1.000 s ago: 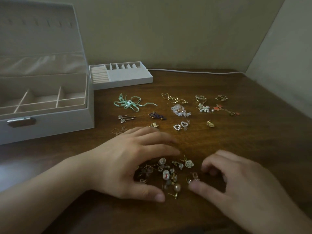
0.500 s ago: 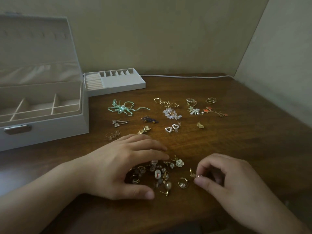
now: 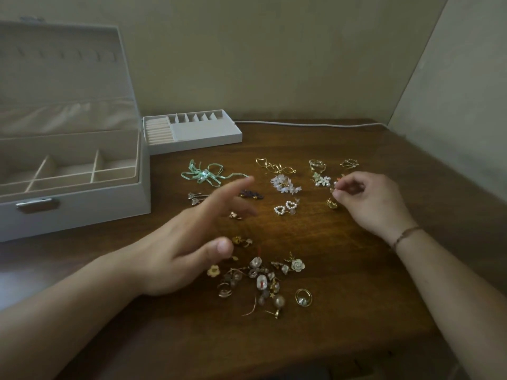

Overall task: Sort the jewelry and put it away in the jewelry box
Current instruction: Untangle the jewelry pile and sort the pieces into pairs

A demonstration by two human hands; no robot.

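Right hand (image 3: 375, 204): a small gold piece (image 3: 334, 190) is pinched at the fingertips, above the sorted rows (image 3: 282, 185). Left hand (image 3: 189, 239): fingers spread, blurred, nothing held, raised above the table (image 3: 343, 338). Unsorted jewelry pile (image 3: 260, 281): lies between the forearms. Jewelry box (image 3: 71, 171): stands open at the left; its removable tray (image 3: 192, 131) is set just beside it.

The right hand (image 3: 375, 204) has carried its pinched gold piece (image 3: 333, 190) up from the pile (image 3: 260, 281) to the sorted rows; the left hand (image 3: 192, 242) has lifted off the pile, fingers spread.
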